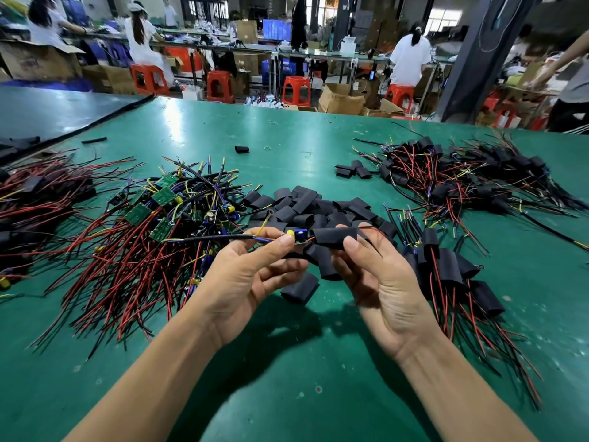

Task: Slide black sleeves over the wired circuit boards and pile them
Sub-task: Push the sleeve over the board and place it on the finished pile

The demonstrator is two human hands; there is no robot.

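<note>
1. My left grip [255, 275] pinches the small wired circuit board [298, 236]. My right grip [382, 282] holds the flat black sleeve [334, 237] just beside it, above the green worktop [318, 387].
2. Sleeving is underway; next, I should draw the sleeve leftward over the board.

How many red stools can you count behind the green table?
4: left stool, occupied; two empty middle stools; right stool, occupied. Blurred red shapes farther right may be more.

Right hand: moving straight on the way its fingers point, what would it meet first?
Past the sleeve it holds, the right hand probably meets the heap of loose sleeves; depth is unclear.
</note>
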